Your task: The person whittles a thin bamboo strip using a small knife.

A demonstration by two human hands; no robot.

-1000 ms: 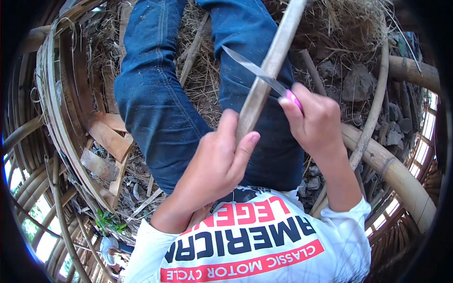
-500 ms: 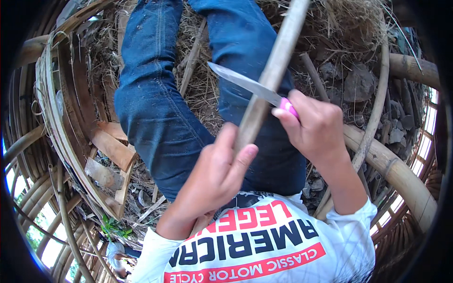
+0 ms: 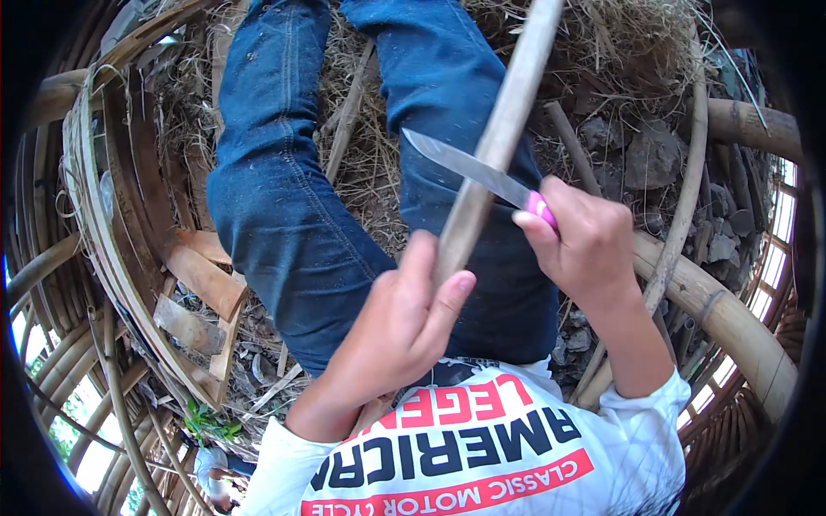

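My left hand (image 3: pixel 400 318) is closed round the near end of a long wooden stick (image 3: pixel 513 103), which slants up and to the right across my thigh. In my right hand (image 3: pixel 585 236) is a knife (image 3: pixel 465 163) with a pink handle, gripped by that handle. Its blade lies across the stick, tip pointing to the upper left. The fingers of my left hand are partly hidden behind the stick.
Blue jeans (image 3: pixel 275 206) cover my stretched-out legs. Split bamboo strips (image 3: pixel 95 215) and wood offcuts (image 3: pixel 202 279) lie to the left. At right are rocks (image 3: pixel 654 155), a thick bamboo pole (image 3: pixel 723 318) and dry straw (image 3: pixel 628 43).
My right hand and the knife have shifted slightly right and down, toward me along the stick. The left hand still holds the stick in nearly the same place.
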